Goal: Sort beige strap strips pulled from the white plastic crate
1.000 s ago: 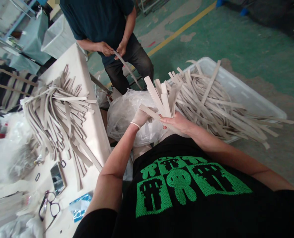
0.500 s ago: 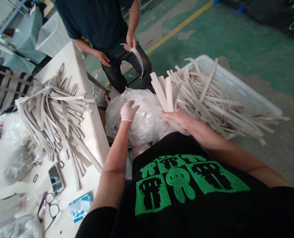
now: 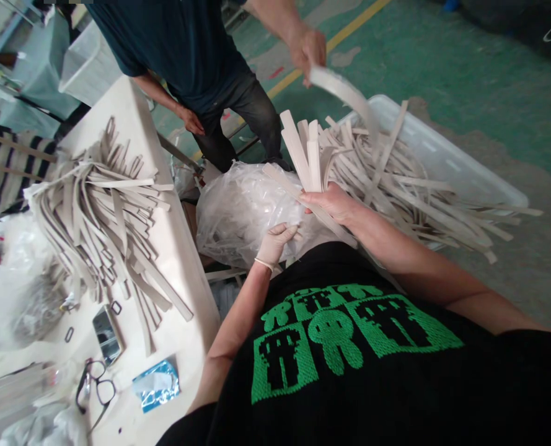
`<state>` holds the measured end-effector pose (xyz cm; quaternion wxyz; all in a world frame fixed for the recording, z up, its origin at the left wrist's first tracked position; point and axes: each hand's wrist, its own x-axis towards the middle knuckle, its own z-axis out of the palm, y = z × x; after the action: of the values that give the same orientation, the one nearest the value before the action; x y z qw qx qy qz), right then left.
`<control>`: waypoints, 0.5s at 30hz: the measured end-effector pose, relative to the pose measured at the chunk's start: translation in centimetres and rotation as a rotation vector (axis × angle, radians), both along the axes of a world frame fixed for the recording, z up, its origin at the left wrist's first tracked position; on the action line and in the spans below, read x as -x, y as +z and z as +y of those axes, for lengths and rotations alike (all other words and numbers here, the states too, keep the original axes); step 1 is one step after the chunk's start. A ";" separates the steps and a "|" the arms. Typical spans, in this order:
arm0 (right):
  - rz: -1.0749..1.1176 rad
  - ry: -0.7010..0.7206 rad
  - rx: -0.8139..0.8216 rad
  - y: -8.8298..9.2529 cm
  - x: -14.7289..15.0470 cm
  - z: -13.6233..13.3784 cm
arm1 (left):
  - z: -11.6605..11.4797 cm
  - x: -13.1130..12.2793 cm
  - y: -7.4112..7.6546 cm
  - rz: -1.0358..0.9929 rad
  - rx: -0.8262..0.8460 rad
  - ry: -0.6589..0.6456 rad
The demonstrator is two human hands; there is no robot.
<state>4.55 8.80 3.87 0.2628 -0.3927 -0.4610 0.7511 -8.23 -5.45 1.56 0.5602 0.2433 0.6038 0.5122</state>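
My right hand [image 3: 331, 203] is closed around a bundle of flat beige straps [image 3: 305, 152]. Their ends fan upward, and one strap slants across toward my lap. My left hand [image 3: 276, 243], in a thin pale glove, lies against the near side of a clear plastic bag [image 3: 233, 207] at my lap. Its fingers are curled together, and whatever is between them is hidden. Pale contents show faintly through the bag. Just beyond my right hand, a heap of similar straps [image 3: 409, 179] fills and overhangs a white plastic bin [image 3: 470, 167].
A co-worker's hand [image 3: 308, 52] holds a strap [image 3: 343, 87] over the bin. On the white table [image 3: 140, 118] at left lie a strap pile [image 3: 103, 210], a phone [image 3: 106, 334], glasses [image 3: 99, 387] and a blue packet [image 3: 157, 384]. A yellow line [image 3: 349, 31] crosses the green floor.
My left hand has moved right and toward me, from above the bag to its near side, and its fingers have curled. The co-worker's strap-holding hand has swung right, over the bin.
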 end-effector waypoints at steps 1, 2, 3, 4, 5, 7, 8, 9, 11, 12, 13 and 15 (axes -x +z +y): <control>-0.002 -0.016 -0.012 0.1 0.1 0.3 | -0.3 0.0 0.0 -0.023 0.014 0.007; -0.006 -0.027 -0.022 0.1 0.2 0.6 | -0.7 -0.1 0.1 -0.043 0.028 0.005; -0.009 -0.034 -0.027 0.2 0.3 0.8 | -1.0 -0.2 0.1 -0.059 0.043 0.002; -0.014 -0.038 -0.024 0.3 0.4 1.0 | -1.3 -0.3 0.1 -0.071 0.056 0.000; -0.021 -0.043 -0.012 0.3 0.6 1.0 | -1.7 -0.4 0.1 -0.082 0.070 0.004; -0.046 -0.055 0.051 0.5 0.8 1.0 | -2.2 -0.6 -0.2 -0.107 0.110 0.000; -0.060 -0.061 0.085 0.6 0.8 1.0 | -2.5 -0.7 -0.4 -0.114 0.132 -0.017; -0.072 -0.066 0.110 0.7 0.8 0.9 | -2.7 -0.9 -0.6 -0.111 0.154 -0.043; -0.091 -0.063 0.121 1.1 0.5 0.7 | -3.0 -1.3 -0.9 -0.071 0.197 -0.131; -0.097 -0.059 0.102 1.3 0.3 0.7 | -3.1 -1.6 -1.1 -0.034 0.212 -0.176; -0.108 -0.052 0.084 1.4 0.1 0.7 | -3.1 -1.8 -1.2 -0.009 0.233 -0.238; -0.117 -0.062 0.047 1.7 -0.2 0.8 | -2.9 -2.3 -1.7 0.039 0.193 -0.302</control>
<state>4.73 9.64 5.54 0.2494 -0.4560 -0.4455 0.7289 -5.90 -8.35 -0.12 0.6398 0.2863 0.6173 0.3572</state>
